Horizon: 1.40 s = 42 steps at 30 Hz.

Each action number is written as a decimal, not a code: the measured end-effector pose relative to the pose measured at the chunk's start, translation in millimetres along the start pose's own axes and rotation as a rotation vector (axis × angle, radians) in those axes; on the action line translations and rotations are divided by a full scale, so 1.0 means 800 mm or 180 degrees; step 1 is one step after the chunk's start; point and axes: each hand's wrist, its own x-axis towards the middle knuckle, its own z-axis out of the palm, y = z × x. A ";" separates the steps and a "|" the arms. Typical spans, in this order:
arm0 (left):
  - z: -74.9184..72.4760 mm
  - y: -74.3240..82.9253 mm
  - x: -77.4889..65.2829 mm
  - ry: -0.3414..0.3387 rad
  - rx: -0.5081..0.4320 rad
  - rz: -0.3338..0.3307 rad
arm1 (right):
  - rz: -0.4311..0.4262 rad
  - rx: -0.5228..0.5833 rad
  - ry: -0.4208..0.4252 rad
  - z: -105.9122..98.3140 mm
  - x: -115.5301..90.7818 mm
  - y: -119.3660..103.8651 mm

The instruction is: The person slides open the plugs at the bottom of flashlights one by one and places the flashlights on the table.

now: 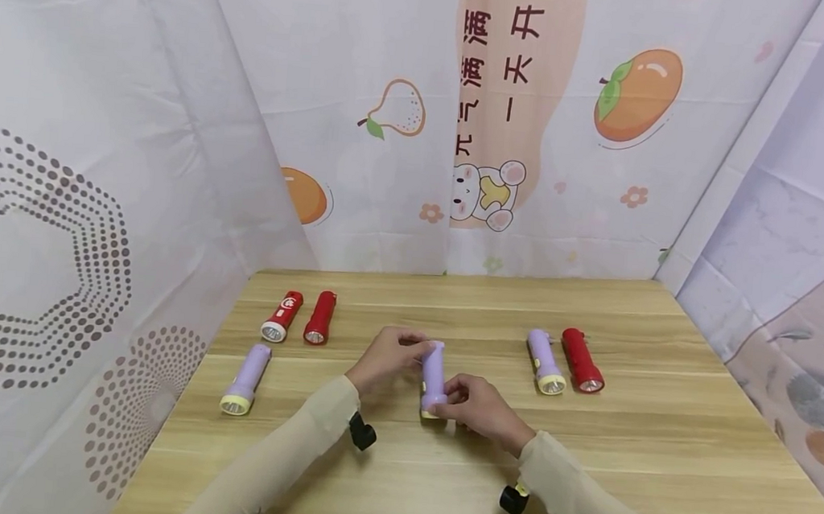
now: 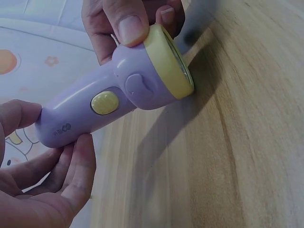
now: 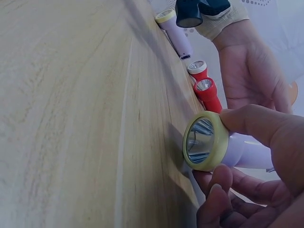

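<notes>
A purple flashlight (image 1: 434, 372) is held over the middle of the desk (image 1: 664, 374), its yellow-rimmed head toward the near edge. The left hand (image 1: 388, 356) pinches its tail between thumb and fingers; the right hand (image 1: 482, 406) has thumb and fingers clamped on the head. Whether the rim touches the wood is hard to tell.

The left wrist view shows what the head view is too distant to give: a yellow button (image 2: 104, 102), a raised purple shape beside it, and small dark print (image 2: 62, 128) near the tail, too unclear to read with certainty. Only the right wrist view looks straight into the held flashlight's clear lens (image 3: 199, 141) with its shiny reflector; it also reveals a dark slot (image 3: 185, 57) in the tail of the other purple flashlight (image 1: 250, 369), which lies by the desk's left edge.

Near the far left corner, a red-and-white flashlight (image 1: 284, 311) bears a white mark too small to read; a red flashlight (image 1: 321, 317) lies just beside it. Toward the right edge, a yellow-rimmed purple flashlight (image 1: 542, 354) lies next to a dark red flashlight (image 1: 580, 355).

Behind the far edge, a white curtain (image 1: 328, 32) carries Chinese characters; read upward, they include 元气满满 and 一天开, with the topmost cut off.
</notes>
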 end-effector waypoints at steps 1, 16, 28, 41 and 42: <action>0.000 0.000 0.000 -0.0004 -0.0015 -0.0005 | -0.0004 -0.0015 0.0015 0.000 0.000 0.000; 0.002 0.005 -0.004 0.0039 -0.0084 0.0118 | -0.0092 -0.0168 0.0160 0.000 0.002 0.000; 0.006 0.011 -0.015 0.0035 0.0374 0.0525 | -0.0122 -0.0380 0.0311 0.001 0.005 0.001; 0.009 0.013 -0.025 -0.0104 0.0316 0.0764 | -0.0161 -0.0350 0.0349 0.002 0.006 -0.001; 0.009 0.014 -0.026 -0.0114 0.0325 0.0779 | -0.0157 -0.0339 0.0345 0.002 0.006 -0.001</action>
